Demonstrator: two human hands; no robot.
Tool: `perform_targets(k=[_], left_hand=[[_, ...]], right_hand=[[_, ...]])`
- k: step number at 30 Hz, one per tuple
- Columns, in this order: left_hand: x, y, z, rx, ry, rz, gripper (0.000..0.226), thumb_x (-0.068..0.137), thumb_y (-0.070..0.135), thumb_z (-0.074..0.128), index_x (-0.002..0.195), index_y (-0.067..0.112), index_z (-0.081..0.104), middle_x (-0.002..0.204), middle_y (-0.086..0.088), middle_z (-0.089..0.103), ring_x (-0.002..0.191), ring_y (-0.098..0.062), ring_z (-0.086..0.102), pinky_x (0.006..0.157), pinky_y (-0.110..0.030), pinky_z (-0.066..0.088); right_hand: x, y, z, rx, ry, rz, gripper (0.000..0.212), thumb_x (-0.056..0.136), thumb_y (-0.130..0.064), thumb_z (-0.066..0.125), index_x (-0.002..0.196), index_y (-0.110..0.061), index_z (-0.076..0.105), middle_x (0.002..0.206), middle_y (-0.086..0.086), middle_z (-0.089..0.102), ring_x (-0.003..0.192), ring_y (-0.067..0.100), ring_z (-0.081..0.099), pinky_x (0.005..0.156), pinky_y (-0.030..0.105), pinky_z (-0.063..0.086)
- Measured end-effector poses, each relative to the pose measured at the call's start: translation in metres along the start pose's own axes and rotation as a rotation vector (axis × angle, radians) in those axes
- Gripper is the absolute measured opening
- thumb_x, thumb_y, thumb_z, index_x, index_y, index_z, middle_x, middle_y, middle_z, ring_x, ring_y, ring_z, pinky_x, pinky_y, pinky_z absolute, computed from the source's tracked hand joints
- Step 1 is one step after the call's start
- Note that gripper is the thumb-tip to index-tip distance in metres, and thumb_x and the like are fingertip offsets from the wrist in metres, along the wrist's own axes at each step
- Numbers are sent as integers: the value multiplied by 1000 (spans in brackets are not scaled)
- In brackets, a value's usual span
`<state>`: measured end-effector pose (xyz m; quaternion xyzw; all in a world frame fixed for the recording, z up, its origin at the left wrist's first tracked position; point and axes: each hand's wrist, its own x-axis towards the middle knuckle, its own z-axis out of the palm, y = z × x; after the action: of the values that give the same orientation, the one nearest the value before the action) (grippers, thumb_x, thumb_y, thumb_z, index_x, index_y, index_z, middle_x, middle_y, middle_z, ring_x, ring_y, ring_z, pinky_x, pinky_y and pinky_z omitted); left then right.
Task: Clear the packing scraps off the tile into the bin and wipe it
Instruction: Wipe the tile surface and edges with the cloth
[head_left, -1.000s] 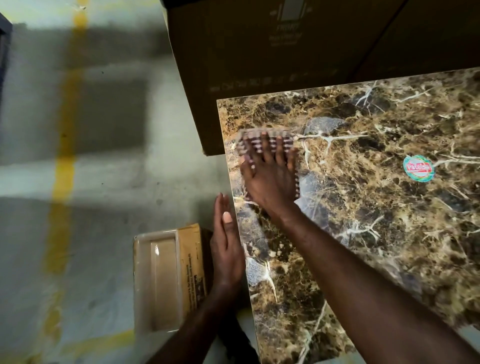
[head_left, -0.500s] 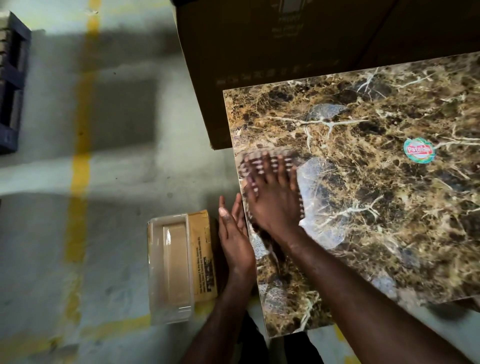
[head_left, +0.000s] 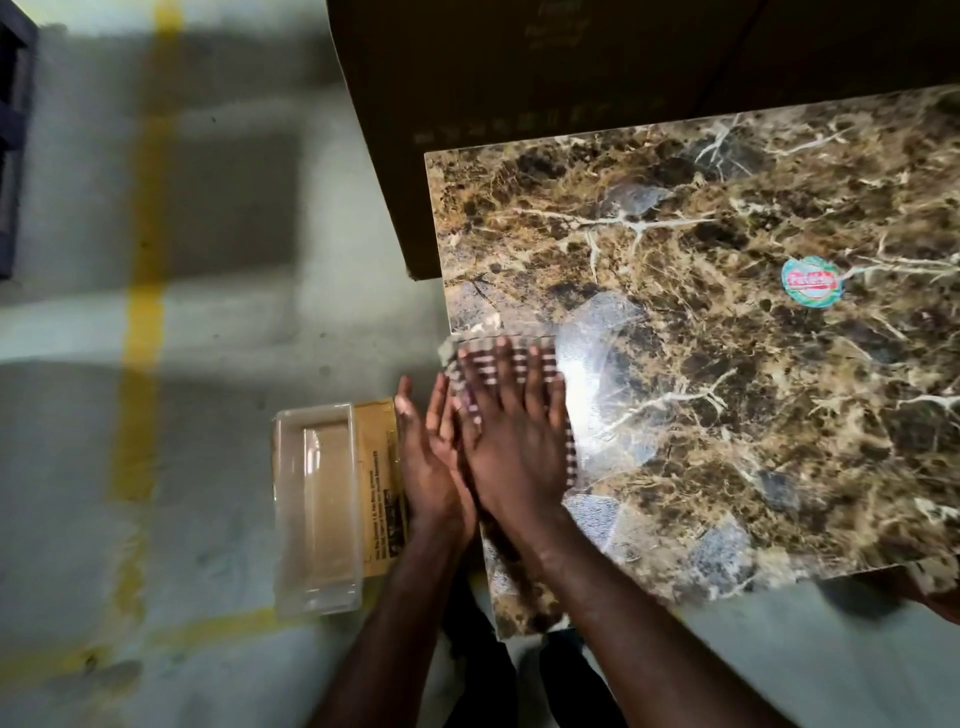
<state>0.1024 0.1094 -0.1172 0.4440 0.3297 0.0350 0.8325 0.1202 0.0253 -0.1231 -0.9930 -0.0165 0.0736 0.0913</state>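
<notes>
Palm flat, your right hand (head_left: 511, 441) presses a striped cloth (head_left: 498, 351) onto the brown marbled tile's (head_left: 727, 364) left edge. Your left hand (head_left: 428, 457) waits beside it, fingers straight, above the clear plastic bin (head_left: 317, 512).

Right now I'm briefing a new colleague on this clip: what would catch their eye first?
The big glossy marble-patterned tile filling the right side, with a round sticker on it. At its left edge, the right hand presses a striped cloth flat, the left hand open beside it. A clear plastic bin sits on the floor just left.
</notes>
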Motion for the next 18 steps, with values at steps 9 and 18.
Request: perform_targets(k=[9, 18], left_hand=[[-25, -12, -33, 213, -208, -26, 73, 102, 60, 42, 166, 27, 34, 161, 7, 53, 150, -9, 48, 130, -40, 29], [-31, -7, -41, 405, -307, -45, 79, 99, 77, 42, 161, 29, 48, 155, 4, 60, 147, -16, 53, 129, -48, 33]], right_hand=[[-22, 75, -9, -10, 19, 163, 66, 111, -61, 20, 168, -42, -7, 178, 3, -11, 163, 33, -14, 131, 60, 3], [-104, 12, 11, 25, -66, -26, 63, 112, -57, 23, 169, -41, 2, 179, 2, -7, 164, 35, -11, 130, 60, 11]])
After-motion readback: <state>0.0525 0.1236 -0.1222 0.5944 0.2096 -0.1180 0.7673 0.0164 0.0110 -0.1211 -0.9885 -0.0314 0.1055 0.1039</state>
